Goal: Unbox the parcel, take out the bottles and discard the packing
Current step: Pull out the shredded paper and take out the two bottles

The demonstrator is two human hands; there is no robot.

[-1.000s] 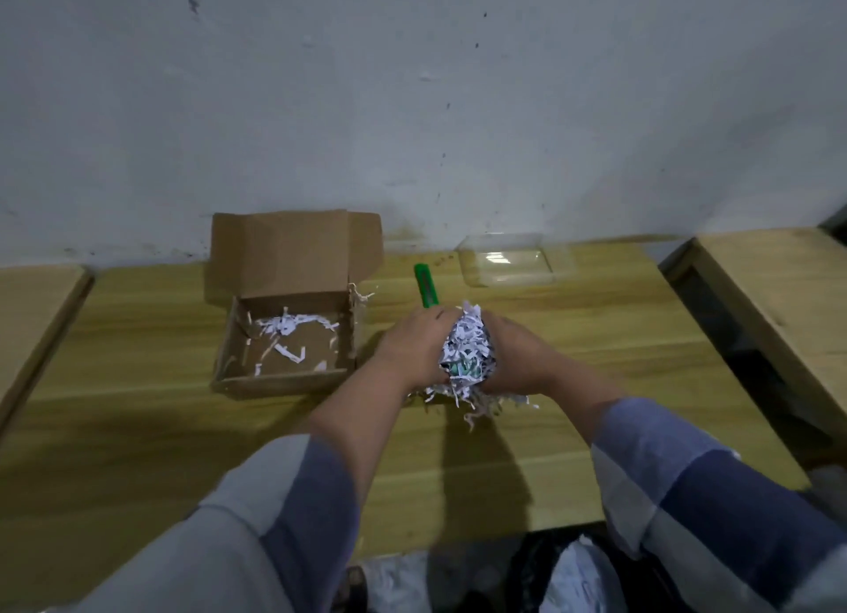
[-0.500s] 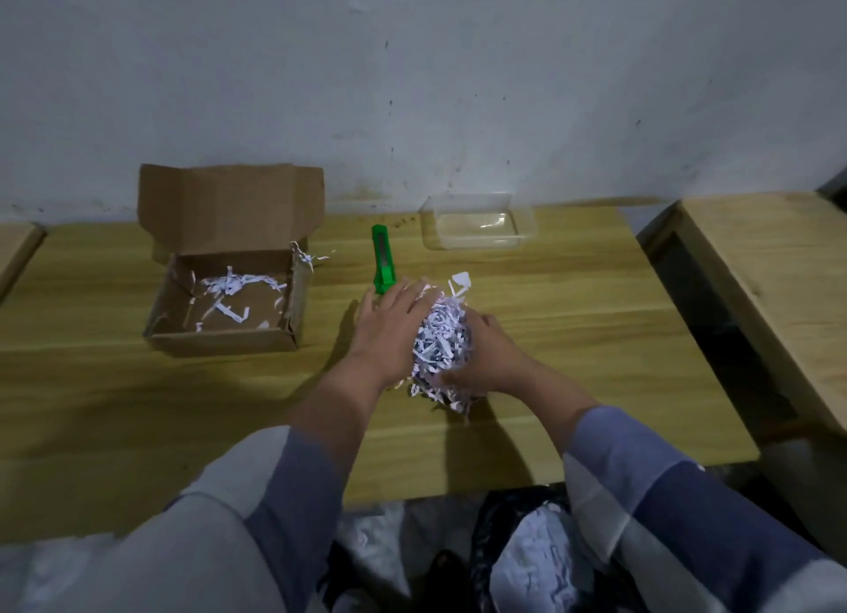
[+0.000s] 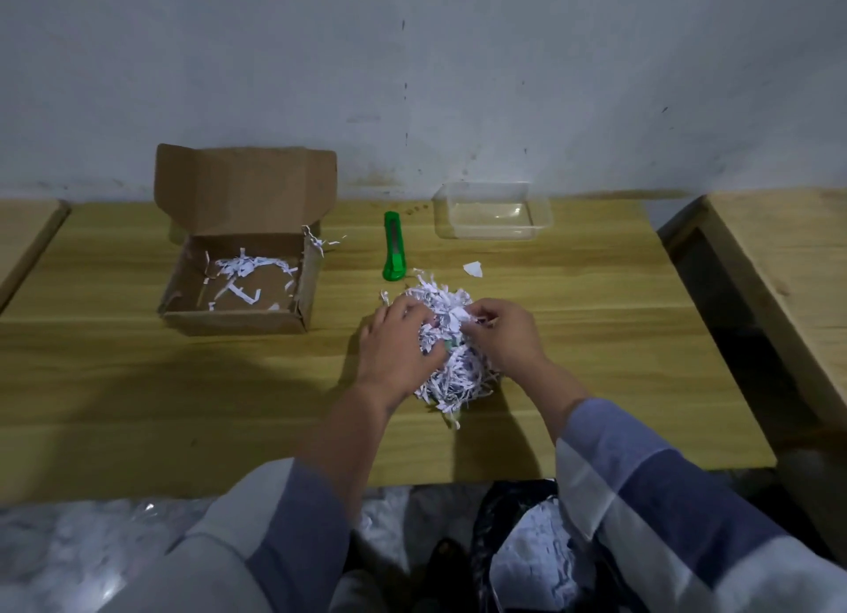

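head view: your left hand cups the left side of the shredded paper wad, fingers curled into it. your right hand pinches strands at the top of the wad, fingers bent round them. the wad sits on the bench, mid-right, well back from the near edge, and a speck of green shows inside it between the hands; can't tell what it is. no bottle in plain sight. the cardboard box stands open to the left, lid flap up against the wall, a few paper strips on its floor and one tuft over its right rim. a green box cutter lies between box and wad, just beyond the wad. a clear plastic tray rests at the far edge by the wall. a small white scrap lies right of the cutter. bare bench right of the wad up to its right edge, then a gap to the next bench. a black bag with white paper sits below the near edge.
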